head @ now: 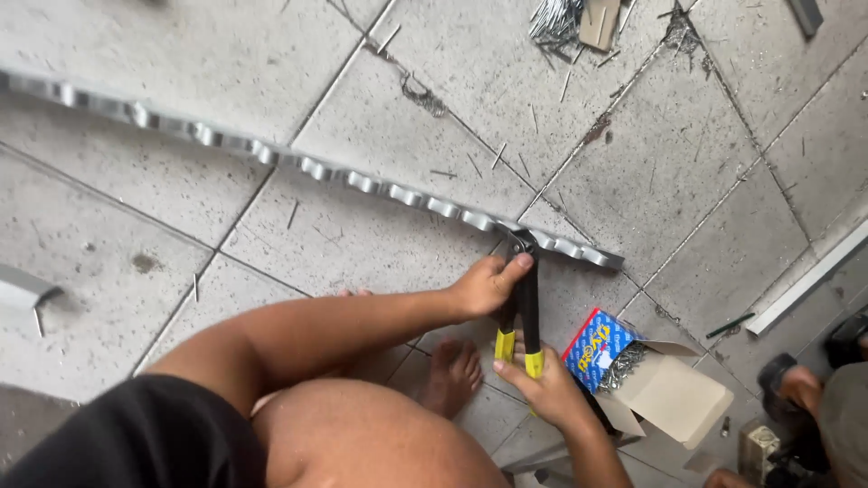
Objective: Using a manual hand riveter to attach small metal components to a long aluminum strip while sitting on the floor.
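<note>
A long wavy metal strip (298, 163) lies across the tiled floor. A hand riveter (524, 298) with black and yellow handles has its head on the strip near the strip's right end. My left hand (488, 285) grips the upper part of the riveter's handles. My right hand (547, 389) holds the yellow handle ends from below. My bare foot (449, 375) rests on the floor just left of the tool.
An open blue cardboard box (601, 348) of rivets lies right of my hands. Loose rivet pins litter the tiles, with a pile (556, 18) at the top. A white bar (809, 280) lies at right. Another person's hand (800, 384) is at the lower right.
</note>
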